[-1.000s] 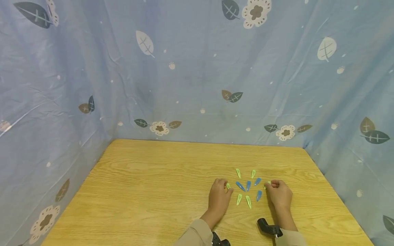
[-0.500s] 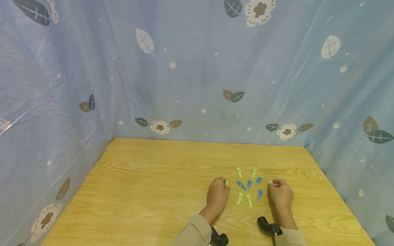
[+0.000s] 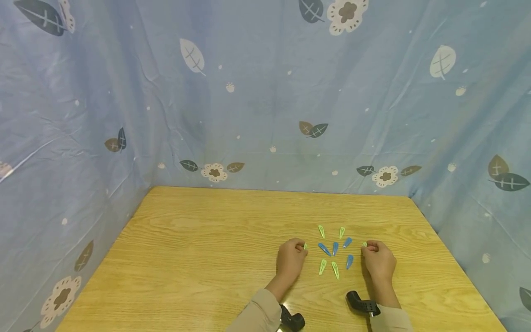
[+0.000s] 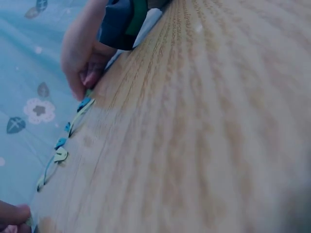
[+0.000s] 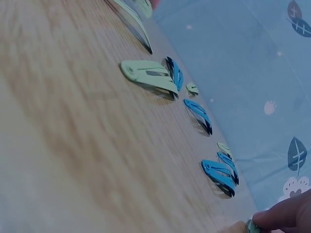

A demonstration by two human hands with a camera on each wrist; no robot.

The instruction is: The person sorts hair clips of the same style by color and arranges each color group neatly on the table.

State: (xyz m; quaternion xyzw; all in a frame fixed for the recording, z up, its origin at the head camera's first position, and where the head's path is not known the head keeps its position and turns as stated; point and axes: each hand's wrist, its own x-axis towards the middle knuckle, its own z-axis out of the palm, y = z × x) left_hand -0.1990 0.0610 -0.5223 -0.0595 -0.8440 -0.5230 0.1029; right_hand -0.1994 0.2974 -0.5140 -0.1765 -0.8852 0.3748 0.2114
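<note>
My left hand (image 3: 290, 261) pinches a green snap hair clip (image 3: 305, 246) at the left side of a group of clips. On the group's right side, my right hand (image 3: 379, 261) pinches another green snap hair clip (image 3: 364, 245), largely covered by the fingertips. Between the hands lie several blue hair clips (image 3: 335, 249). Green clips lie behind them, including one at the back left (image 3: 321, 231), and in front, including one at the front (image 3: 335, 270). From the right wrist view, a green clip (image 5: 148, 75) and a blue clip (image 5: 218, 177) rest flat on the wood.
The wooden table (image 3: 199, 258) extends far to the left of the hands. A blue patterned cloth (image 3: 257, 101) hangs along its back and sides. Black wrist mounts (image 3: 362, 304) sit at both sleeves.
My left hand has drawn a little to the left with its green clip. My right hand has shifted slightly right with its own. The clips between them lie as before.
</note>
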